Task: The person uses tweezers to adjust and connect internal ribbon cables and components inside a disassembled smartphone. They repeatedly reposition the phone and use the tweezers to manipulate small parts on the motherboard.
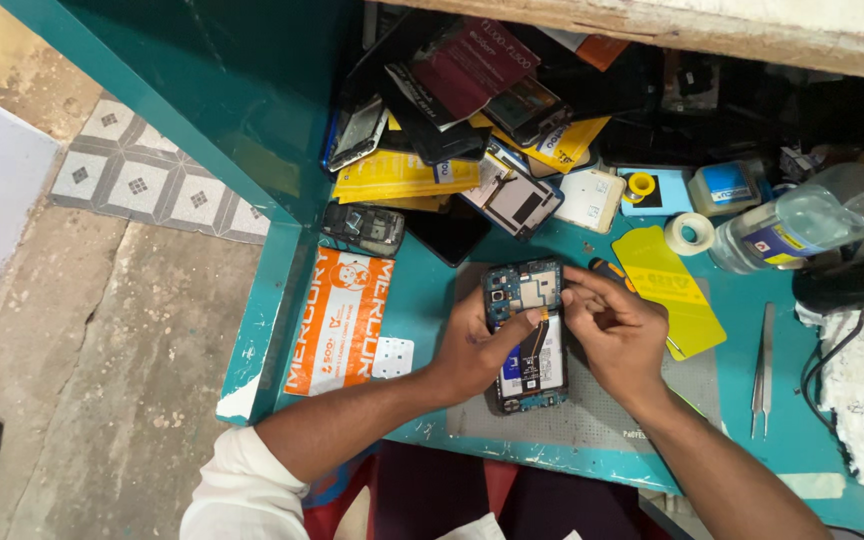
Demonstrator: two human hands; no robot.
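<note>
An opened smartphone (525, 290) with its back cover off lies on a grey work mat (592, 415), showing its blue circuit board and battery. My left hand (477, 345) grips the phone's left edge, thumb lying across the battery. My right hand (617, 330) rests on the right edge, fingertips pinched near the board's upper right corner. An orange flex cable (535, 332) runs down the phone's middle between my thumbs.
A heap of phone parts and screens (452, 110) fills the back of the teal bench (422, 310). A yellow protector sheet (667, 290), tape roll (690, 232), plastic bottle (802, 225) and tweezers (762, 370) lie right. An orange packet (337, 320) lies left by the bench edge.
</note>
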